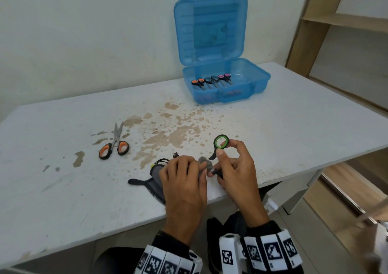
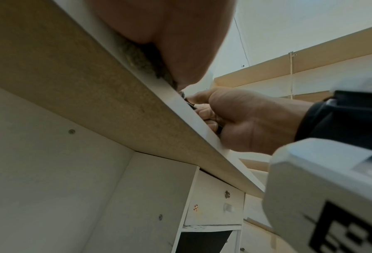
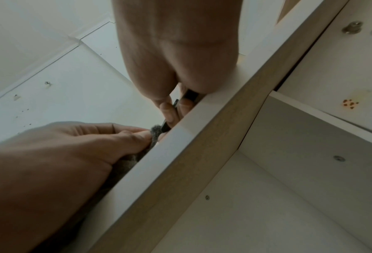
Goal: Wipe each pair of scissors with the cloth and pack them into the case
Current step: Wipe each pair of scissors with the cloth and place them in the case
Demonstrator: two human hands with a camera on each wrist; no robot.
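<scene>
Green-handled scissors (image 1: 220,145) were held in the curled fingers of the right hand (image 1: 237,168) above the table's (image 1: 294,126) near edge. The grey cloth (image 1: 202,162) was bunched in the left hand (image 1: 184,181) and pinched against their blade end. Orange-handled scissors (image 1: 114,145) lay apart to the left. Three pairs were seen in the open blue case (image 1: 258,82) at the back.
</scene>
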